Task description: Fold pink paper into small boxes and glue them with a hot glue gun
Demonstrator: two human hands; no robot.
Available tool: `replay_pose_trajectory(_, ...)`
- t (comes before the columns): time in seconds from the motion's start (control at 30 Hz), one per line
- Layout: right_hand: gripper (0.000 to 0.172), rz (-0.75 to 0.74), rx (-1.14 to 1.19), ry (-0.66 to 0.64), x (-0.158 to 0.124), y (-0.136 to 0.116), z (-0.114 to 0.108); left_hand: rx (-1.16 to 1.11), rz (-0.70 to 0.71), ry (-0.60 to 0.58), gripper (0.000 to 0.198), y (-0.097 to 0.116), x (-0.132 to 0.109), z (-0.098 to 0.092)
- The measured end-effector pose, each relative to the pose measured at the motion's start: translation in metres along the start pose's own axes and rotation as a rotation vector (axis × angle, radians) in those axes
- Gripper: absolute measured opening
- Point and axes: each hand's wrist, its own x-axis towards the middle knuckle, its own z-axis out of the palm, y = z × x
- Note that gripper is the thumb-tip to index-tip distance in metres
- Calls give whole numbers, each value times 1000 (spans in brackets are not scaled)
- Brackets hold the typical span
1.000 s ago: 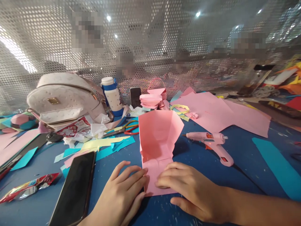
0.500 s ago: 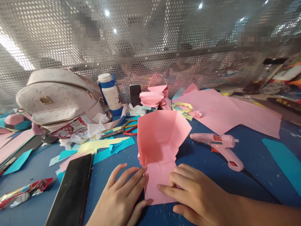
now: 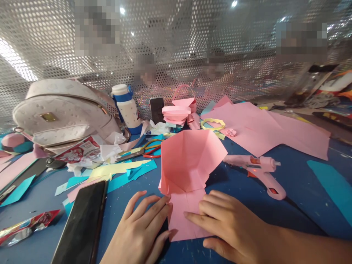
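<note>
A pink paper box (image 3: 189,157), folded and open toward me, stands on the blue table (image 3: 132,187). One flap (image 3: 184,223) lies flat at its front. My left hand (image 3: 143,223) rests open at the flap's left edge, fingertips touching the paper. My right hand (image 3: 228,220) lies on the flap's right side, index finger stretched onto the paper and the other fingers bent. Neither hand grasps anything. Right of the box lies a pink hot glue gun (image 3: 258,172); a smartphone (image 3: 82,220) lies left of my left hand.
At the back left stand a white backpack (image 3: 66,113) and a bottle (image 3: 128,113). Scissors (image 3: 140,152) and paper scraps (image 3: 121,168) lie in front. Behind the box are pink paper pieces (image 3: 178,112) and a yellow paper ring (image 3: 213,124). Large pink sheets (image 3: 247,124) spread at the right.
The box's upright walls lean slightly wider open. Both hands stay in nearly the same place on the flap. The view has shifted a little.
</note>
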Motion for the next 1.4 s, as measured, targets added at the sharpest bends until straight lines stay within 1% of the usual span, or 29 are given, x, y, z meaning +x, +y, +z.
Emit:
replay_pose_trajectory(0.07, 41, 24, -10, -7, 0, 0, 0, 17, 20, -27, 30, -1, 0, -1)
replay_pose_trajectory(0.17, 36, 16, -22, -38, 0, 0, 0, 28, 20, -42, 30, -1, 0, -3)
replay_pose_trajectory(0.27, 35, -4, -36, -5, -2, 0, 0, 21, -3, -79, 33, 1, -1, -4)
replay_pose_trajectory(0.33, 34, -27, -50, 47, -3, 1, 1, 8, -22, -110, 34, 3, -2, -5)
replay_pose_trajectory(0.43, 32, -83, -130, 169, -4, 4, 1, -21, -50, -154, 35, 6, -3, -5)
replay_pose_trajectory(0.53, 32, -172, -324, 283, -6, 9, -4, -56, -78, -189, 36, 9, -5, -6)
replay_pose_trajectory(0.57, 32, -177, -404, 306, -6, 11, -7, -65, -84, -195, 37, 10, -5, -6)
replay_pose_trajectory(0.6, 32, -153, -488, 317, -7, 12, -10, -70, -92, -198, 37, 11, -5, -6)
replay_pose_trajectory(0.67, 32, -47, -645, 315, -6, 13, -15, -68, -99, -192, 37, 11, -6, -5)
replay_pose_trajectory(0.77, 28, 117, -800, 249, -4, 13, -21, -62, -101, -176, 40, 11, -7, -3)
replay_pose_trajectory(0.83, 26, 157, -830, 190, 0, 13, -23, -95, -101, -158, 42, 10, -7, -1)
replay_pose_trajectory(0.93, 24, 172, -795, 138, 5, 13, -26, -192, -110, -78, 42, 6, -5, -1)
replay_pose_trajectory(1.03, 23, 181, -769, 164, 8, 11, -32, -372, -206, 34, 46, 1, -1, -8)
replay_pose_trajectory(1.1, 21, 192, -705, 226, 8, 7, -37, -609, -279, 177, 52, -1, 1, -15)
replay_pose_trajectory(1.2, 18, 247, -490, 369, 10, -2, -43, -979, -336, 453, 72, -3, 6, -20)
replay_pose_trajectory(1.23, 17, 266, -416, 410, 11, -5, -44, -1052, -355, 522, 80, -4, 7, -19)
replay_pose_trajectory(1.27, 17, 283, -356, 441, 13, -8, -45, -1091, -376, 567, 88, -4, 7, -15)
replay_pose_trajectory(1.3, 16, 297, -301, 466, 16, -11, -45, -1116, -407, 587, 95, -4, 8, -10)
replay_pose_trajectory(1.33, 15, 304, -247, 484, 19, -15, -44, -1140, -437, 579, 102, -4, 8, -5)
replay_pose_trajectory(1.4, 12, 306, -142, 494, 26, -22, -41, -1174, -498, 531, 113, -2, 7, 7)
